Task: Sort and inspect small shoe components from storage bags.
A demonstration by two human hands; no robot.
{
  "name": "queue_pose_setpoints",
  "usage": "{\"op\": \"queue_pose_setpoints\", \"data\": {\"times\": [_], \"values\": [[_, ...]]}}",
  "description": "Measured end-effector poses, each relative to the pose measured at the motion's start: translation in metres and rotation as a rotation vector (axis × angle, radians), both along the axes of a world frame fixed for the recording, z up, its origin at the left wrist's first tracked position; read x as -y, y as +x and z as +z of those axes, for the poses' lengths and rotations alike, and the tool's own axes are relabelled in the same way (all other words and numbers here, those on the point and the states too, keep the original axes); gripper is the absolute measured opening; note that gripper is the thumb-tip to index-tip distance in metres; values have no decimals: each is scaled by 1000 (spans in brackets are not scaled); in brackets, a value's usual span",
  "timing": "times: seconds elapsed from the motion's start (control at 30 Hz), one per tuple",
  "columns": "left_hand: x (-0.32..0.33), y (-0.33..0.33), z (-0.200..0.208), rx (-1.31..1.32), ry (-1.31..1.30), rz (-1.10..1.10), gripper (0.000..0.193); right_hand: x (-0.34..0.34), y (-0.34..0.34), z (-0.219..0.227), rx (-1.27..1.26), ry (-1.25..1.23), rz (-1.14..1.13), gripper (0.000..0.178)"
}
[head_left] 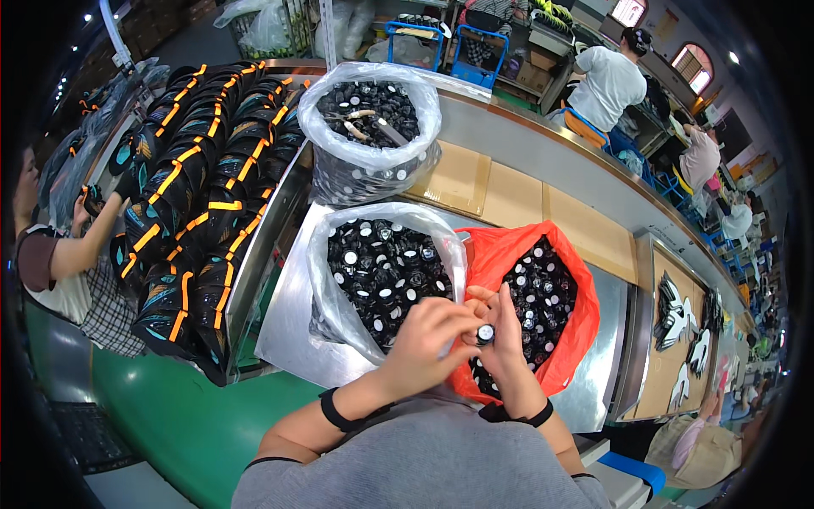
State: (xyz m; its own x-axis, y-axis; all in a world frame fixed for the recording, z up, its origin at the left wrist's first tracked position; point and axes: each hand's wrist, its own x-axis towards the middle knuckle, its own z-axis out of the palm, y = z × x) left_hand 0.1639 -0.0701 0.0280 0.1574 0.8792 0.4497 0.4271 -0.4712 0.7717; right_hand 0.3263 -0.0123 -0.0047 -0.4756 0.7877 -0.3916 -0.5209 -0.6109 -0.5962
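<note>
Over a metal tabletop [284, 331], hands [426, 338] pinch a small black part [485, 334], round and whitish at one end.

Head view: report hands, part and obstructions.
Left hand, right hand together at small black part, pale end showing. Red plastic bag below; translucent plastic bag to its left. Neither visibly blocking.

Bright centre, curved, darkened rim

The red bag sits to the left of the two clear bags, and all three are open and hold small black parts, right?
Not quite: the red bag sits right of the two clear bags, not left, as the head view shows. All three are open and hold small black parts.
</note>
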Motion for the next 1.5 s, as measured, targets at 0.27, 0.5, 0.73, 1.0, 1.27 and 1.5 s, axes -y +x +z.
{"op": "queue_pose_setpoints", "data": {"times": [0.27,0.5,0.73,1.0,1.27,1.5], "values": [[-4,14,-7,-87,28,96,35,10,-12,7,161,45,-50,55],[-9,-2,-14,-156,143,134,43,23,-6,15,402,370,52,28],[-8,-16,-22,1051,-808,-107,32,25,-11,13,615,825,-57,36],[-6,-12,-26,992,-771,-123,29,25,-11,13,857,1050,-150,31],[-11,-4,-49,1380,-870,-396,30,28,-16,15,817,1007,-169,27],[-7,1,-46,1495,-744,-439,32,31,-15,17,631,850,-207,27]]}}
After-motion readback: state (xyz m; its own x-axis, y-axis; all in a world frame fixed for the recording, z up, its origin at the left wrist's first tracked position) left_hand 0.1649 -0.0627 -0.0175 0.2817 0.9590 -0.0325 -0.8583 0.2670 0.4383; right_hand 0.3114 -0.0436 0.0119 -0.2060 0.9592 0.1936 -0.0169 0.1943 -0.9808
